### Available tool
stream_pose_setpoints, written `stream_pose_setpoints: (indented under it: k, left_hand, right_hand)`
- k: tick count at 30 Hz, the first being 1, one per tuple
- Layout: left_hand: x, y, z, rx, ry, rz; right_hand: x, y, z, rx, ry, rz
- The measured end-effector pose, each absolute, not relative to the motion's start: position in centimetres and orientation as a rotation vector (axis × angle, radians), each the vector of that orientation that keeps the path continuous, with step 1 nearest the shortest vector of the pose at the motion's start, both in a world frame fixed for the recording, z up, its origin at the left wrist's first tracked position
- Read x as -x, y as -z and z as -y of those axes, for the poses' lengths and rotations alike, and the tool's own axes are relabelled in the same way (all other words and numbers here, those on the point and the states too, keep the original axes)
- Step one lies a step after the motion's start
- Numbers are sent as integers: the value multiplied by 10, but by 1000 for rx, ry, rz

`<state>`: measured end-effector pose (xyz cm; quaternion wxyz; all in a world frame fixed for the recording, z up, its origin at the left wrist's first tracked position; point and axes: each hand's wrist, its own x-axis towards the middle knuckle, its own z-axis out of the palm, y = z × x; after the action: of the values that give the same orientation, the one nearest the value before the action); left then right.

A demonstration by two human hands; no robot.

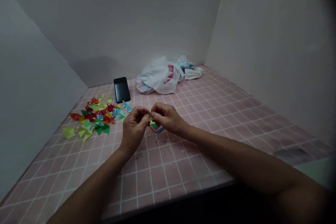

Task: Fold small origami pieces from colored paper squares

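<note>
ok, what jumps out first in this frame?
Both hands meet mid-table: the left hand and right hand pinch a small yellow-green folded paper piece just above a little stack of coloured paper squares. To their left lies a scattered heap of folded paper pieces in red, green, yellow and blue. Behind sit a black phone and a white plastic bag.

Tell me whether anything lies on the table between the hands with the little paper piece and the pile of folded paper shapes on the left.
Nothing visible does. The left hand and right hand pinch a small yellow-green paper piece; only bare pink table separates them from the pile of folded shapes. The phone lies farther back.
</note>
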<state>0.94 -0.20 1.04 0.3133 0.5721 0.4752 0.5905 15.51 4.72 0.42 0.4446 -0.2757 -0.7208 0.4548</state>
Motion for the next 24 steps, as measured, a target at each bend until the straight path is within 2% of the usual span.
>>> stream_pose_setpoints:
  k: [24]
  left_hand:
    - [-9, -10, 0, -1447, -1568, -1252]
  right_hand:
    - [-156, -3, -48, 649, -1099, 1789]
